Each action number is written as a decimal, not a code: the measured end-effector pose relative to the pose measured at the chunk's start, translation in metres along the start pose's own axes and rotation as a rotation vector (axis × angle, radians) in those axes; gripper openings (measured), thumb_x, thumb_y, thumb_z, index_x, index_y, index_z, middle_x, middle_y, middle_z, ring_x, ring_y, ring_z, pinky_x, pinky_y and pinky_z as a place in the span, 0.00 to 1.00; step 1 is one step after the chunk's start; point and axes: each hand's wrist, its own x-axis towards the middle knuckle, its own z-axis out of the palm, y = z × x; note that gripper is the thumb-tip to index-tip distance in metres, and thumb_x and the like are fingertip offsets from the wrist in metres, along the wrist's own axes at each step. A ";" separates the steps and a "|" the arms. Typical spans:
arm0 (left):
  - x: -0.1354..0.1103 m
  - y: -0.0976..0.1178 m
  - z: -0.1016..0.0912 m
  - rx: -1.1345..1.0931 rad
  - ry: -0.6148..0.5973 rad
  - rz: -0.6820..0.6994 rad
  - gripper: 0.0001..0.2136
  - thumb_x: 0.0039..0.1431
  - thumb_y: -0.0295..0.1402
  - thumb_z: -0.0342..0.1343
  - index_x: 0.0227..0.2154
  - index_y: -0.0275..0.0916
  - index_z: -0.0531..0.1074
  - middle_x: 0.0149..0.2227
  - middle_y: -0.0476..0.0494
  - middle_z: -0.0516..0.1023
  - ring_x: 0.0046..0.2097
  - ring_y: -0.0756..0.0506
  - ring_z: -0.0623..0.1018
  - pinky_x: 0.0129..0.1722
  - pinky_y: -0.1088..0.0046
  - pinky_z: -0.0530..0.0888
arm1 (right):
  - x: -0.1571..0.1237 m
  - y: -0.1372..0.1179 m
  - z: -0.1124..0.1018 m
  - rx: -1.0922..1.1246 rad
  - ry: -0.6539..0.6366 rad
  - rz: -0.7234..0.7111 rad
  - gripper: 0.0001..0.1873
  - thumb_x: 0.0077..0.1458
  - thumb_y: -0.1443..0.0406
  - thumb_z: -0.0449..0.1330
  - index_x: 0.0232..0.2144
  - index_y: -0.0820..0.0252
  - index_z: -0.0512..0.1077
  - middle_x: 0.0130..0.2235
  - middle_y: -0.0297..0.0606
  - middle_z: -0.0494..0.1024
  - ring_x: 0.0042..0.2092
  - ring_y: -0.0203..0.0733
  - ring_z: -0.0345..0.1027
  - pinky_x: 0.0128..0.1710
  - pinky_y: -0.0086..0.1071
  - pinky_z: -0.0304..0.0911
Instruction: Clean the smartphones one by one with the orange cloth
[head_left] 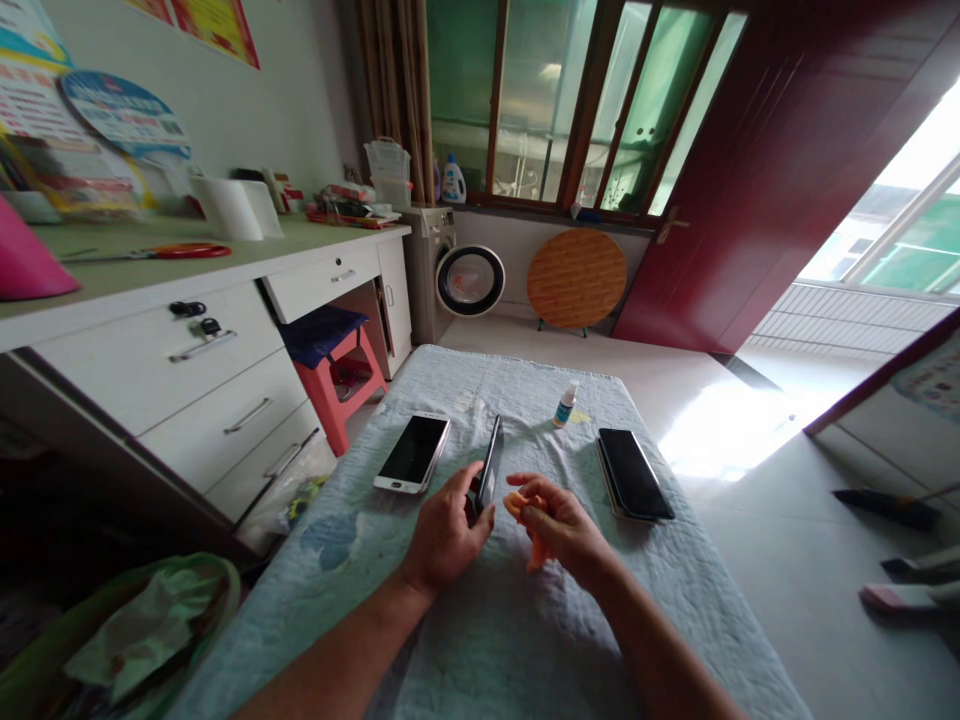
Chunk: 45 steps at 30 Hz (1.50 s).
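Left hand (448,525) pinched a slim black phone (490,468) edgewise; right hand (566,525) pinched a crumpled orange cloth (538,553), whose push could have knocked the phone loose.

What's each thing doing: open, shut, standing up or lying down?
Held phone, on edge in left hand
Orange cloth, bunched in right hand
White phone, lying flat, unlit
Right-side phone, lying flat, unlit
Spray bottle, upright
Washing machine door, open
Red door, open
Round tabletop, standing on edge
Desk drawers, shut
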 end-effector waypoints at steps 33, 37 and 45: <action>0.007 0.000 0.001 -0.644 -0.193 -0.328 0.20 0.56 0.36 0.57 0.52 0.35 0.69 0.44 0.41 0.81 0.44 0.42 0.81 0.45 0.66 0.78 | 0.011 0.014 -0.006 -0.081 0.218 0.110 0.25 0.44 0.45 0.63 0.34 0.58 0.70 0.31 0.33 0.74 0.25 0.33 0.66 0.20 0.25 0.62; 0.004 -0.007 0.005 -0.541 -0.204 -0.328 0.27 0.55 0.34 0.58 0.58 0.34 0.65 0.44 0.40 0.80 0.45 0.42 0.80 0.47 0.65 0.76 | 0.010 0.010 -0.006 -0.065 0.227 0.115 0.24 0.43 0.46 0.64 0.34 0.58 0.70 0.35 0.35 0.74 0.28 0.35 0.66 0.21 0.25 0.62; 0.004 -0.011 0.003 -0.525 -0.285 -0.348 0.33 0.50 0.29 0.60 0.61 0.33 0.61 0.44 0.40 0.79 0.40 0.44 0.80 0.43 0.67 0.75 | 0.009 0.005 -0.007 -0.041 0.222 0.129 0.25 0.42 0.47 0.66 0.34 0.59 0.71 0.35 0.36 0.73 0.28 0.34 0.64 0.21 0.26 0.63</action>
